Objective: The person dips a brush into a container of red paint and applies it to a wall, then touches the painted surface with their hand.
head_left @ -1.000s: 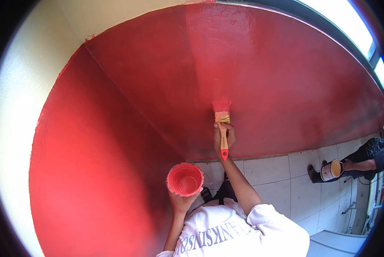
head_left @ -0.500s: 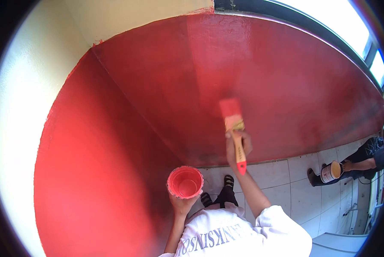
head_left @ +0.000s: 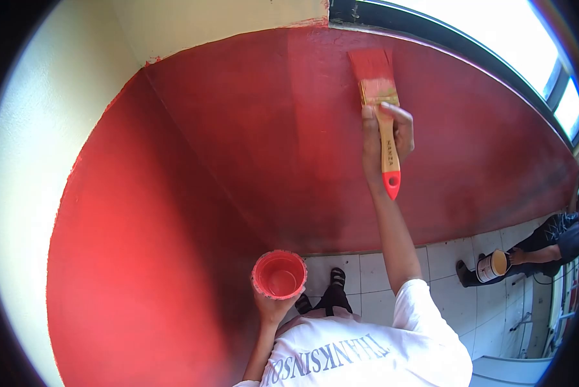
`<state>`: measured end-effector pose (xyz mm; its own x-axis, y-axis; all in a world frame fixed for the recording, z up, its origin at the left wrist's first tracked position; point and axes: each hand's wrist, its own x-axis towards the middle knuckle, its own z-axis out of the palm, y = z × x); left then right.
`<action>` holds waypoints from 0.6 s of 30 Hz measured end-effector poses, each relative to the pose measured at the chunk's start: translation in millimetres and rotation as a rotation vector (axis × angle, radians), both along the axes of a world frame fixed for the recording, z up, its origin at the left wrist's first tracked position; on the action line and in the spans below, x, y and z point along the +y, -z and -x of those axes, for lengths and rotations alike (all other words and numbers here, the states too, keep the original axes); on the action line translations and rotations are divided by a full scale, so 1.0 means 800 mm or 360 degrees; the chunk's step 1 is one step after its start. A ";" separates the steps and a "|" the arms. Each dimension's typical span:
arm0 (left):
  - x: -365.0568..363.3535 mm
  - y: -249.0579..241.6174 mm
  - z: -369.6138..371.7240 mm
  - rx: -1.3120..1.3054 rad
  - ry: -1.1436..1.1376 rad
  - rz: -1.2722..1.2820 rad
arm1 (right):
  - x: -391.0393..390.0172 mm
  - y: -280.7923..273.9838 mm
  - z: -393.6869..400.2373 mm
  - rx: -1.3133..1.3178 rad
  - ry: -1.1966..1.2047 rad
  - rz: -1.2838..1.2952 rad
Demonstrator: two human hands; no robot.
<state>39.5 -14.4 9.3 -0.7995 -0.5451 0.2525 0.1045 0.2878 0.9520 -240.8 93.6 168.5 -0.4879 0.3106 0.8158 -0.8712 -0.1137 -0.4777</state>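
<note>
My right hand [head_left: 389, 132] grips a flat paintbrush [head_left: 389, 145] with a wooden handle and a red tip at its end. Its red-coated bristles lie against the upper part of the red wall [head_left: 238, 116], below the dark window frame. Down at the lower middle, my left hand [head_left: 274, 308] holds a small tub [head_left: 279, 275] upright from below, with red paint inside. The fingers around the tub are partly hidden behind it.
Cream wall [head_left: 218, 19] borders the red area above and at left. On the right, another person [head_left: 547, 251] in dark clothes holds a white bucket [head_left: 492, 266]. White floor tiles [head_left: 392, 277] run along the wall's foot.
My right hand has moved up and slightly right with the brush, from mid-wall to near the window frame. My left hand and the tub stay almost in place.
</note>
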 end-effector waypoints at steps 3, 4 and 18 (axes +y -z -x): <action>0.000 0.002 -0.001 0.0007 0.0016 -0.0040 | -0.002 0.045 0.001 -0.0095 0.0026 -0.0053; 0.000 0.002 0.000 0.0010 0.0027 -0.0068 | -0.004 0.060 -0.003 -0.0113 -0.0012 -0.0033; 0.005 -0.004 0.007 0.0033 -0.0037 -0.0017 | -0.023 0.297 -0.051 -0.0409 -0.0004 -0.0132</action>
